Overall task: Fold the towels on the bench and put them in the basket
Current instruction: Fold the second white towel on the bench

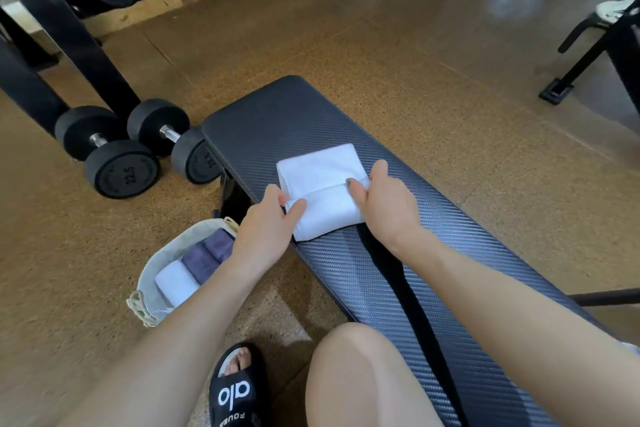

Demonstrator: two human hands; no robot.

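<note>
A white towel [320,180] lies partly folded on the dark padded bench [381,270], its near part doubled over into a thick fold. My left hand [266,229] pinches the left end of that fold. My right hand [384,199] grips the right end, thumb on top. On the floor left of the bench stands a pale fabric basket [162,253] holding a folded white towel [175,282] and two purple towels [207,255].
Two black dumbbells [121,152] lie on the cork floor left of the bench's far end, beside a black rack post [69,31]. More dumbbells sit on a rack at the top left. A black frame [595,55] stands at right. My knee and sandalled foot [235,388] are near.
</note>
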